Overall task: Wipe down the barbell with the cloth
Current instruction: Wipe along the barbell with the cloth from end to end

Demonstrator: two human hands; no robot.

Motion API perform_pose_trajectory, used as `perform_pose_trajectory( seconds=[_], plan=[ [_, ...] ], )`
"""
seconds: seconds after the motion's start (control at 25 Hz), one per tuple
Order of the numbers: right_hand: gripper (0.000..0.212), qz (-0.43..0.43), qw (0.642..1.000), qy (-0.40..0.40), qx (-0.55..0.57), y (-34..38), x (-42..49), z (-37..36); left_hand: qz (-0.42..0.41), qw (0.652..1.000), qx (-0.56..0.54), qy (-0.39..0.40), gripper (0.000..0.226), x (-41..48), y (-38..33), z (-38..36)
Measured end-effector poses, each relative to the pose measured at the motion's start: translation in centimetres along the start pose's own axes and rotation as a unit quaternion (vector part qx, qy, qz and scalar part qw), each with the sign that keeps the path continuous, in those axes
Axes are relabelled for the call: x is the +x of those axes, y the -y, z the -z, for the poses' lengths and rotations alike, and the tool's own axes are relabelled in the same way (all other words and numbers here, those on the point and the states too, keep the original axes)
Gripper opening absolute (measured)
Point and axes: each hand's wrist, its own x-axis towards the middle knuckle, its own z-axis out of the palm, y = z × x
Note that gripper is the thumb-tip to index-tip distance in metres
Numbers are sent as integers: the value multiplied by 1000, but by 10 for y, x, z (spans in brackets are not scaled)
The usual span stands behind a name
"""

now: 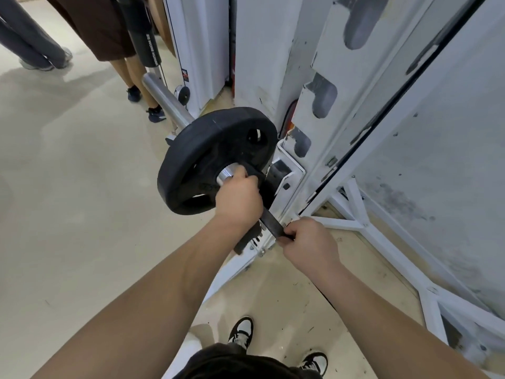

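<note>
The barbell runs from its silver sleeve end (164, 97) at upper left, through a black weight plate (202, 151), down toward me as a dark shaft (269, 221). My left hand (237, 199) is closed over a dark cloth (247, 239) pressed onto the bar just on my side of the plate. Part of the cloth hangs below the hand and a corner shows by the fingers. My right hand (308, 242) grips the dark shaft lower down, a little to the right. The bar between my hands is mostly hidden.
A white rack upright with hook slots (308, 110) stands right behind the plate, and its base struts (352, 222) spread over the floor at right. Two people's legs (131, 72) stand at upper left. My shoes (241, 330) are below on the beige floor.
</note>
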Motion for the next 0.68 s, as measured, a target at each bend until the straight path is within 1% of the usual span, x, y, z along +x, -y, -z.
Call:
perform_pose_trajectory(
  seconds=[0.12,0.24,0.32,0.4,0.48,0.52,0.56,0.64,0.68],
  plan=[
    [14,-14,1000,1,-6,2,2,1,9,999,38,0,13,-4,-9,3],
    [13,-25,1000,-7,-13,3,4,1,-23,993,102,56,19,-19,-12,5],
    [14,-25,1000,0,-7,2,4,1,-32,994,80,69,17,-7,-1,10],
    [15,-29,1000,4,-8,1,4,1,-14,998,50,46,13,9,6,18],
    [15,-32,999,-3,-1,1,4,0,9,997,74,20,14,-2,-5,18],
    [15,-30,1000,-8,2,1,3,-1,10,995,90,32,17,-16,-16,15],
    [15,-29,1000,-10,2,1,2,-2,-2,992,109,61,19,-31,-25,9],
    [14,-31,999,-10,1,1,0,-1,-71,983,127,110,17,-50,-28,-1],
    [14,-29,1000,-7,3,1,-1,-1,-87,982,121,113,15,-48,-23,1]
  ],
)
